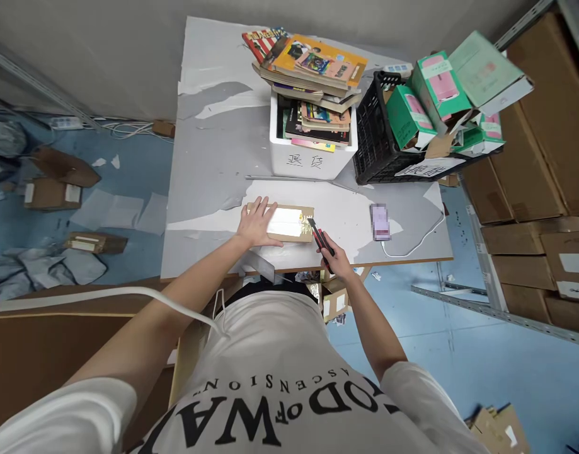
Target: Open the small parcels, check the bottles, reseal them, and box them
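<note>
A small cardboard box (289, 234) with a white label lies flat near the front edge of the table. My left hand (257, 224) rests on its left end, fingers spread, palm down. In my right hand (335, 253) is a red and black box cutter (321, 238), gripped by the handle. The cutter's tip points at the box's right end, where shiny tape shows; whether the blade touches the tape I cannot tell.
Behind the box stands a white bin (312, 161) heaped with books (317, 60). A black crate (377, 157) of green boxes is beside it. To the right lies a phone (380, 222) with a white cable (414, 251). Cardboard boxes (520, 189) line the right shelf.
</note>
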The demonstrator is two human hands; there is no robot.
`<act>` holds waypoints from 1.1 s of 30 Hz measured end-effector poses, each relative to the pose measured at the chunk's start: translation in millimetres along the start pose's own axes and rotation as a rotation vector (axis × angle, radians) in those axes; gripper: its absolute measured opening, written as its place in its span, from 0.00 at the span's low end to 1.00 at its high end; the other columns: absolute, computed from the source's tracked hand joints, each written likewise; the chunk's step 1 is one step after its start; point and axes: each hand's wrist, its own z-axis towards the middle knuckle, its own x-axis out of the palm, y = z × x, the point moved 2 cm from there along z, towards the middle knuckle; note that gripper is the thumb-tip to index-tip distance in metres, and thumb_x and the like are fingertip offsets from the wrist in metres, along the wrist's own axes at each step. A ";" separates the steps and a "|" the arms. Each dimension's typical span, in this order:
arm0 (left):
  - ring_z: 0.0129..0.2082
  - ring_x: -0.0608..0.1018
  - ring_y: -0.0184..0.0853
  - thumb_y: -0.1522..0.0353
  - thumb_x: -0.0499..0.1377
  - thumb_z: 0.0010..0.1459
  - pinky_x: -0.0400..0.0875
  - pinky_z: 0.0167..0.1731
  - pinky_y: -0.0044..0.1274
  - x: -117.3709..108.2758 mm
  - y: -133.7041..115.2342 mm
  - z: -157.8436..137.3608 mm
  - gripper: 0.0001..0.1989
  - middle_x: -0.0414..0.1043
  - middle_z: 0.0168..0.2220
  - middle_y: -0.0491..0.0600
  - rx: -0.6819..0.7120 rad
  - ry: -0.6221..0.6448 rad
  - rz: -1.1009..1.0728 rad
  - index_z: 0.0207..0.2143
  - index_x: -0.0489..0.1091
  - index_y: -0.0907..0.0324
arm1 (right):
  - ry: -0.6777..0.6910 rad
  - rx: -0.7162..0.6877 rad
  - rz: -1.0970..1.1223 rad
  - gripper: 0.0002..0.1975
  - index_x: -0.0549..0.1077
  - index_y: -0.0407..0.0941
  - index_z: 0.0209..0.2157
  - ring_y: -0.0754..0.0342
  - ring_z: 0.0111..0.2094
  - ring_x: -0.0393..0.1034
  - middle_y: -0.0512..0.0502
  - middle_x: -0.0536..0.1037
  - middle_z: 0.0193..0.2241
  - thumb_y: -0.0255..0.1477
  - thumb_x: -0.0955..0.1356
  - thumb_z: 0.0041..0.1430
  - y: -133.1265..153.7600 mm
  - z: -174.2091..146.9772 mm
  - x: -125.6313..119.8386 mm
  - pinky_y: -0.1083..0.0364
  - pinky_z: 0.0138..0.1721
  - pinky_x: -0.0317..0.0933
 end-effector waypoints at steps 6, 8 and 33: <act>0.67 0.38 0.58 0.35 0.55 0.36 0.39 0.60 0.46 0.4 0.3 -0.1 0.65 0.34 0.69 0.62 -0.006 -0.016 -0.005 0.68 0.37 0.61 | -0.140 0.014 -0.025 0.36 0.46 0.52 0.67 0.63 0.19 0.63 0.47 0.73 0.37 0.42 0.62 0.60 5.5 0.7 -4.4 0.59 0.19 0.66; 0.67 0.39 0.57 0.35 0.56 0.36 0.39 0.61 0.46 1.6 1.1 0.0 0.65 0.35 0.69 0.62 -0.005 -0.027 -0.012 0.68 0.37 0.61 | -0.117 0.034 -0.033 0.36 0.47 0.53 0.66 0.63 0.19 0.63 0.48 0.73 0.37 0.42 0.62 0.60 6.0 4.1 -3.2 0.60 0.18 0.65; 0.67 0.39 0.58 0.39 0.60 0.37 0.48 0.58 0.45 1.1 0.6 1.2 0.63 0.33 0.69 0.60 -0.066 0.010 -0.130 0.68 0.37 0.58 | 0.068 0.032 -0.425 0.32 0.54 0.53 0.65 0.62 0.14 0.61 0.53 0.72 0.25 0.30 0.62 0.59 38.2 -3.8 -32.5 0.58 0.19 0.64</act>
